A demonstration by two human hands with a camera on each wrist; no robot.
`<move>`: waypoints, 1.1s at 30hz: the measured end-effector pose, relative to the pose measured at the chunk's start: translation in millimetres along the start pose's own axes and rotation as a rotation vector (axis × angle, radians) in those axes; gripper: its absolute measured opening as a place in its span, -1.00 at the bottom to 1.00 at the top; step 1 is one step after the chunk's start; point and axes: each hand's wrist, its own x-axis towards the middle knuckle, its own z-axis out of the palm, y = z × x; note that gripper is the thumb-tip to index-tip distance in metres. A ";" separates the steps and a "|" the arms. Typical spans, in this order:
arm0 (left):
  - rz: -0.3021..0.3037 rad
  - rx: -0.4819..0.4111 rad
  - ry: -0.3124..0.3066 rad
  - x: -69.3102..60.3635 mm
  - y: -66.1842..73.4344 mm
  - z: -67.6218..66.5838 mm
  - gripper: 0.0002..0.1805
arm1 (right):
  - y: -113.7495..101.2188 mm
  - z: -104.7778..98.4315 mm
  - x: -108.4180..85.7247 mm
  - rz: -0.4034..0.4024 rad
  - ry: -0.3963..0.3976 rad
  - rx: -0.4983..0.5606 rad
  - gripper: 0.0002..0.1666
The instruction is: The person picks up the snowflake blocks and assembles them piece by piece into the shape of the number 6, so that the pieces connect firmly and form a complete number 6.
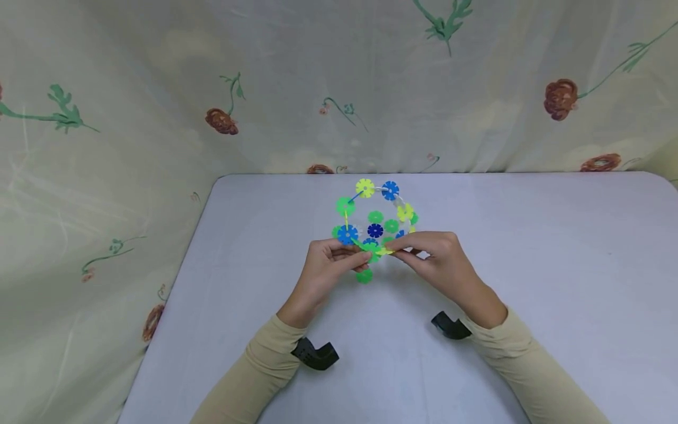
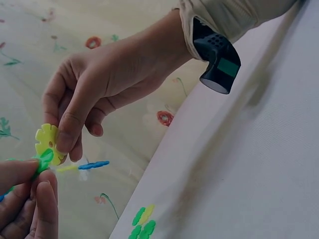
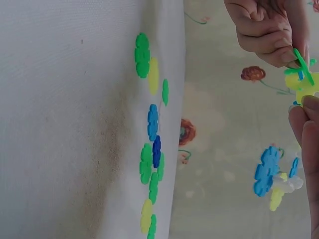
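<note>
In the head view, slotted discs form a loop: yellow, blue, green and others. The left hand pinches a green disc at the loop's near side. Fingers of the right hand pinch a yellow disc against it. The left wrist view shows the yellow disc in the right hand, touching the green disc in the left hand. In the right wrist view, a green disc touches yellow pieces between both hands.
Loose discs lie on the white table: dark blue, green and another green nearer the forearms. The right wrist view shows several in a row, including green. Black devices sit at both wrists. Flowered cloth hangs behind.
</note>
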 end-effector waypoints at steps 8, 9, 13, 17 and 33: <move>-0.019 0.006 0.036 -0.2 -2.6 3.2 -0.82 | -0.5 0.0 0.3 0.009 0.008 -0.027 -0.64; -0.022 0.006 0.041 -0.5 -2.8 3.9 -0.81 | -0.7 -0.1 0.4 0.006 0.012 -0.030 -0.63; -0.029 0.003 0.051 -1.9 -2.5 6.2 -0.78 | -2.1 -0.6 1.2 -0.012 0.030 -0.036 -0.61; -0.016 -0.002 0.058 -1.9 -1.9 7.1 -0.78 | -3.4 0.3 2.1 -0.038 0.048 -0.018 -0.62; -0.003 -0.042 0.030 -1.1 -2.7 5.5 -0.79 | -4.9 2.2 2.3 -0.048 0.063 -0.050 -0.60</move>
